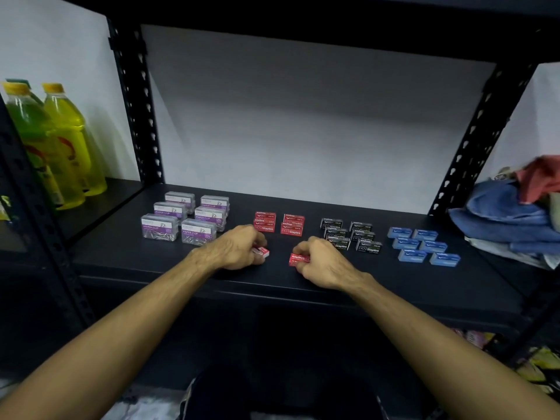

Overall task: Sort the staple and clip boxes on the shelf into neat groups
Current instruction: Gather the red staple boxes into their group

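both hands hold small red staple boxes low over the front of the black shelf (181,268).

the left hand (235,248) curls its fingers round a red box (262,252) that pokes out on the hand's right side, touching or just above the shelf; i cannot tell which. the right hand (321,262) pinches another red box (298,258) at its left side, printed top facing up, the box just left of the knuckles. the two held boxes sit near each other, just in front of the red stack (278,224) of staple boxes. clear paper clip boxes (188,218) stand grouped at the left, black staple boxes (351,236) right of the red ones, blue boxes (424,245) farthest right. yellow bottles (60,140) stand on the next shelf at left, folded cloths (509,219) at right.
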`<state>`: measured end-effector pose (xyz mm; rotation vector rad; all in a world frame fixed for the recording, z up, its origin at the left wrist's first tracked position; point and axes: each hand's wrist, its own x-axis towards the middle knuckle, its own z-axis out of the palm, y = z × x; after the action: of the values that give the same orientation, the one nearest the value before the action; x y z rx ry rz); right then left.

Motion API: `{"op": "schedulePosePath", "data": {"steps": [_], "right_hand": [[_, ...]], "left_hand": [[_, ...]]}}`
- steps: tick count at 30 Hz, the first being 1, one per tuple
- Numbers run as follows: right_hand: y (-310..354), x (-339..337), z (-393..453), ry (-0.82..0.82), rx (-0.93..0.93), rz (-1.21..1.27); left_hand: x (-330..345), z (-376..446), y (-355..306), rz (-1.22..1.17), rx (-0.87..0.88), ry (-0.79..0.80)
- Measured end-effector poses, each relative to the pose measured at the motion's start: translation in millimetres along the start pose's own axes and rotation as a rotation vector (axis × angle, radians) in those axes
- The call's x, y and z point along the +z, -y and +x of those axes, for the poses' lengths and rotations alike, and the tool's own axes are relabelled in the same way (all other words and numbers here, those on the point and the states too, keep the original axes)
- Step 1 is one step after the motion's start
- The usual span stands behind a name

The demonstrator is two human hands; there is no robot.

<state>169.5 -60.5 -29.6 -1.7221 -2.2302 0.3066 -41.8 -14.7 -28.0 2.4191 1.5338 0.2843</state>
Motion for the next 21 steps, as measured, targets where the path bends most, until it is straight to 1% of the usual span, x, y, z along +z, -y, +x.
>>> {"op": "schedulePosePath", "data": {"steps": [3, 10, 17, 21], "right_hand": [[-0.7, 0.9, 2.8, 0.014, 0.0, 0.027], [-5.1, -1.4, 7.3, 0.048, 0.028, 0.049], [-7.2, -4.1, 11.0, 0.066, 0.033, 0.02], [-6.6, -6.8, 11.2, 0.079, 0.02, 0.024]], "left_hand": [[2.8, 1.9, -1.4, -0.042, 0.004, 0.013], [-3.6, 2.5, 4.2, -0.035, 0.04, 0.075], [-7.8, 2.9, 5.2, -0.05, 0.118, 0.095], [-8.4, 5.7, 4.6, -0.037, 0.092, 0.106]]}}
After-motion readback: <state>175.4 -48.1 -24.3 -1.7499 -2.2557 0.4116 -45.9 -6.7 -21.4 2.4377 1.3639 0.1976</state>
